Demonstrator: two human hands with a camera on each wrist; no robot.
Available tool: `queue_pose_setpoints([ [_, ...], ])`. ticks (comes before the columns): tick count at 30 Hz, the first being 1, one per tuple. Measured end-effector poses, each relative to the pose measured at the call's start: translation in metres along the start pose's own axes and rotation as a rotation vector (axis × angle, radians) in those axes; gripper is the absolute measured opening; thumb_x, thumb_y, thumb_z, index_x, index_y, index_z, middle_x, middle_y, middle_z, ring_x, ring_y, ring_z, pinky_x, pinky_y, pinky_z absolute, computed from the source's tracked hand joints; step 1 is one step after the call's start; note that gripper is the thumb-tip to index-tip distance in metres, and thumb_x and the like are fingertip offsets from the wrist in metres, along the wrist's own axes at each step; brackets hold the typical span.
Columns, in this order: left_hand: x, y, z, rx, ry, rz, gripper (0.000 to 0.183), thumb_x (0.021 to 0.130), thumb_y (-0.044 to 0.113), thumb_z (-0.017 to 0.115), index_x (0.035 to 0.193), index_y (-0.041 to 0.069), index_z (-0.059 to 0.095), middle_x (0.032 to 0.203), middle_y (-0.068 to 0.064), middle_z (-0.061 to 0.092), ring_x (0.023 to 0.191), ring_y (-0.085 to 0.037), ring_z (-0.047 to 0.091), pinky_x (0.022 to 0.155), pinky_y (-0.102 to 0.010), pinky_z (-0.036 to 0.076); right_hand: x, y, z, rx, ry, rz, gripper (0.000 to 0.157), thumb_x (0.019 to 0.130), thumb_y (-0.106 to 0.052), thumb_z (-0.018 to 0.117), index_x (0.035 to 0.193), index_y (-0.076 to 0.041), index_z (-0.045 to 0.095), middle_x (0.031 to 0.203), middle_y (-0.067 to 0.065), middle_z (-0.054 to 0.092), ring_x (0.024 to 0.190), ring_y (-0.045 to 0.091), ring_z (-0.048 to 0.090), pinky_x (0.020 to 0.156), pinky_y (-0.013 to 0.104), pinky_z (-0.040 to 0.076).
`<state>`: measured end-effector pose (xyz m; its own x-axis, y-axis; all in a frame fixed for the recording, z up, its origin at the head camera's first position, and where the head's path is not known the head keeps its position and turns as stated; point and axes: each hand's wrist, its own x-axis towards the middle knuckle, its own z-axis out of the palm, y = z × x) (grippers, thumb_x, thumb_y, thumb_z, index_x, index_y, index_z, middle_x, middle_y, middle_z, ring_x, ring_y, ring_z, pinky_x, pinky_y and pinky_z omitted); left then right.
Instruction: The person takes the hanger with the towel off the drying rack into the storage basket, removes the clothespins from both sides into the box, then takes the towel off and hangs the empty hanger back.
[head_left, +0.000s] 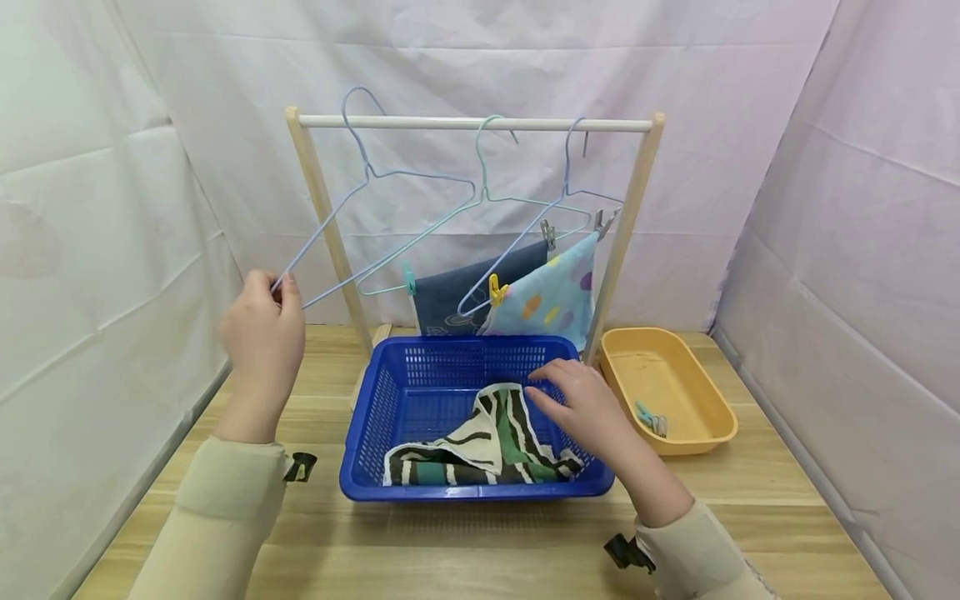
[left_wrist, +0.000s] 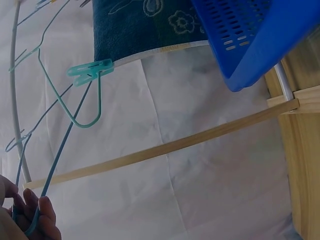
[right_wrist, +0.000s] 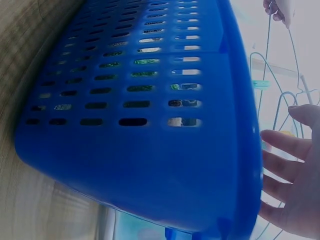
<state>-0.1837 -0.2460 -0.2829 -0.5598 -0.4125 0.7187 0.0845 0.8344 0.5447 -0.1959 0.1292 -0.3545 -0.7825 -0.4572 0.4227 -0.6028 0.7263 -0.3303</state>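
Note:
My left hand [head_left: 264,333] grips the lower left corner of a blue wire hanger [head_left: 423,175], whose hook is at the rack's bar. In the left wrist view, the fingers [left_wrist: 47,207] curl round that wire. Over the right side of the blue basket [head_left: 360,433], my right hand [head_left: 581,404] is spread with nothing in it; the right wrist view shows its fingers [right_wrist: 285,145] apart near the rim. A striped green, black and cream towel [head_left: 480,450] lies crumpled in the basket.
A rack with a white bar [head_left: 420,122] carries a mint hanger [head_left: 482,167] with a dark blue towel [head_left: 450,300] and another blue hanger [head_left: 567,167] with a spotted light blue towel [head_left: 543,292], both clipped. At right stands a yellow tray [head_left: 660,358] holding several clothespins [head_left: 651,419].

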Motion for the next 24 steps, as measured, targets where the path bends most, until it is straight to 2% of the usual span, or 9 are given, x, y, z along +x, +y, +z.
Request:
queue_pose_setpoints([
  [6,-0.001,-0.001,0.005,0.009,-0.054,-0.023,0.035,0.103,0.026,0.045,0.098,-0.006,0.057,0.079,-0.020,0.061,0.067,-0.041,0.056,0.059,-0.051,0.038,0.001,0.002,0.004,0.000,-0.013,0.003,0.021,0.094,-0.031,0.066,0.105,-0.013,0.071,0.106,0.003,0.068,0.103,0.024,0.060,0.092,0.050,0.044],
  [16,-0.004,-0.007,0.009,0.010,-0.062,-0.009,0.034,0.102,0.026,0.046,0.098,-0.006,0.057,0.079,-0.021,0.061,0.067,-0.041,0.056,0.059,-0.052,0.038,0.001,0.002,0.007,0.009,-0.028,-0.006,0.023,0.094,-0.030,0.067,0.105,-0.010,0.071,0.106,0.002,0.068,0.105,0.026,0.061,0.093,0.053,0.043],
  [24,-0.006,-0.011,0.009,-0.006,-0.098,-0.019,0.035,0.102,0.026,0.044,0.100,-0.006,0.057,0.081,-0.021,0.063,0.069,-0.040,0.057,0.062,-0.051,0.039,0.000,0.002,0.007,-0.005,-0.037,-0.004,0.023,0.094,-0.032,0.066,0.105,-0.012,0.071,0.106,0.003,0.069,0.105,0.025,0.061,0.093,0.052,0.043],
])
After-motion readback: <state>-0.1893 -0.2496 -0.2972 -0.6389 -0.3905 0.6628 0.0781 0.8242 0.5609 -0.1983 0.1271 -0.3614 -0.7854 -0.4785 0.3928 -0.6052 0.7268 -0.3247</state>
